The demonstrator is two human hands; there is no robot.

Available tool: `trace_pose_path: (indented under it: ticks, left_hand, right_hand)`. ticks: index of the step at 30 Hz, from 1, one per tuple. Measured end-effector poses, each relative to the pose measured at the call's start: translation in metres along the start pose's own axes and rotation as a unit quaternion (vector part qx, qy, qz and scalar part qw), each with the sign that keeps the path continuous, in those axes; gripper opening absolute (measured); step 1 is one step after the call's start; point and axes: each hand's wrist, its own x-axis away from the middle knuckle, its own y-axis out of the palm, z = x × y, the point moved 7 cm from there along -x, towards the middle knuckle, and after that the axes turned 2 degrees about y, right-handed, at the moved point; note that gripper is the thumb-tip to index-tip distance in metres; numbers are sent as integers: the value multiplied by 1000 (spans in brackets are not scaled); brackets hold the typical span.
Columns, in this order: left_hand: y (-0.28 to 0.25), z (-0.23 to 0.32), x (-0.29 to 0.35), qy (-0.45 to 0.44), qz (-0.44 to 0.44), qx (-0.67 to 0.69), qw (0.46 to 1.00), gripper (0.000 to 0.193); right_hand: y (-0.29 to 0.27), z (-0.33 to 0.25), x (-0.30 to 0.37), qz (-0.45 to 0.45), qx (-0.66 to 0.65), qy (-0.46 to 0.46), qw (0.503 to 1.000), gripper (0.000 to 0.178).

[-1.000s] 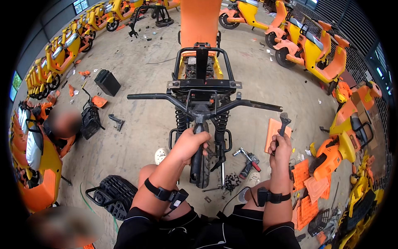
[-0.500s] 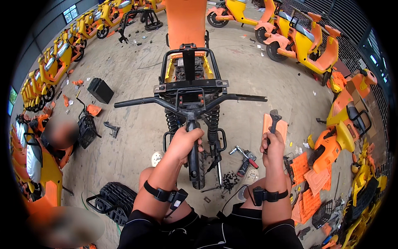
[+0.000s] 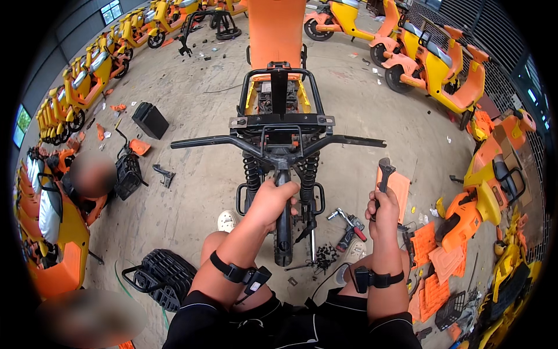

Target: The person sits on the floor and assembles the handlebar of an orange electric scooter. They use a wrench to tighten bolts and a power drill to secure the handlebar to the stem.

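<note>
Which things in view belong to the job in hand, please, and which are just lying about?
Job, apparently:
black tube, gripped by the left hand;
wrench, in the right hand;
partly stripped scooter;
power tool, probably.

Lying about, apparently:
black box;
orange panels;
black ribbed part.

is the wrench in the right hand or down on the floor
Held in the right hand, which is closed round the wrench, its head sticking out.

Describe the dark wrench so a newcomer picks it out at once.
Start at the black vehicle frame in the middle and its wide bent bar. Below that bar's right tip, the right hand grips the dark wrench, its broad head up, a flat orange panel behind it. Unlike the red-ended power tool on the floor, it is held.
</note>
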Motion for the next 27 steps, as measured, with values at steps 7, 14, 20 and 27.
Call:
trace_pose_path:
  ticks: [7,14,20,27]
  left_hand:
    - [2,6,2,-1,-5,8,1000,19]
    - [0,4,-1,-1,-1,0,1000,19]
    - [3,1,8,2,7,-1,1000,19]
    - [6,-2,19,14,1,-6,1000,19]
  right_hand:
    - [0,-2,1,9,-2,-3,1000,26]
    - [-2,2,-1,1,-1,7,1000,25]
    - [-4,1,-4,-10,-7,1,1000,25]
    - [-8,-4,-2,1,-3,-6,1000,22]
